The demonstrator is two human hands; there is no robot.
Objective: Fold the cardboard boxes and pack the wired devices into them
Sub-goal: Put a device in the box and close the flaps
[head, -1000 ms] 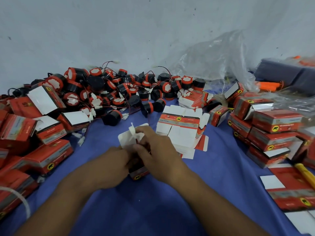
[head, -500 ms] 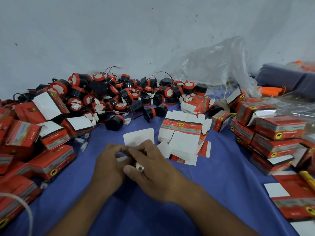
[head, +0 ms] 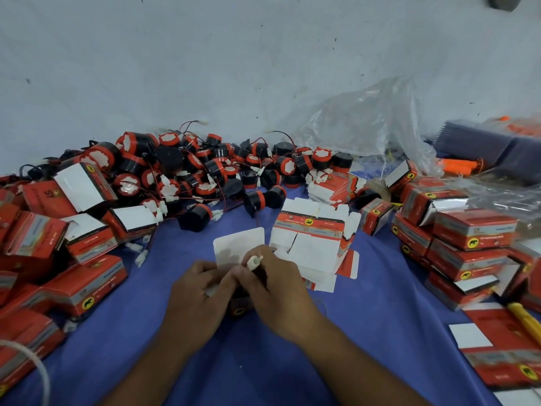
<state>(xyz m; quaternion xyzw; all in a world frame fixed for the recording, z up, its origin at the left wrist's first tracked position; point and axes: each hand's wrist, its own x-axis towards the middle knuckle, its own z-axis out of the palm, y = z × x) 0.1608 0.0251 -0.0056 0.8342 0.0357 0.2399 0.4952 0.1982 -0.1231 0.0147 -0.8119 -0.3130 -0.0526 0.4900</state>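
While gripping a small red box [head: 240, 308] with the left fingers [head: 202, 269], curled round its left side, pinches a white plug [head: 253, 262] with the right fingers [head: 265, 254]. Thumb and forefinger clamped on the plug, right at the top of the box. Holds the box low over the blue desk [head: 366, 323], wedged between both sets of fingers and mostly hidden by them; only a near face with a yellow logo showing. Cannot tell whether it touches the desk, nor what lies inside.

Just beyond the fingers, a white flap [head: 238, 244], raised and upright. Just right of the fingers and a little beyond, a stack of flat boxes [head: 307, 244], white sides up, red edges showing.

Farther beyond, along the wall, a heap of black-and-red devices [head: 205, 171], red and black wires tangled through it, white plugs scattered at its near edge.

Well left of the fingers, folded boxes [head: 85, 285] piled loosely, several with flaps open. Well right of them, stacked boxes [head: 474, 232] in neater rows. Beyond those, a crumpled clear bag [head: 366, 127] against the wall and orange pieces [head: 456, 165] beside it.

Right of the fingers and nearer, a yellow tool [head: 524, 320] lying on flat red cardboard. Far left and near, a white loop [head: 38, 373] at the edge of view.
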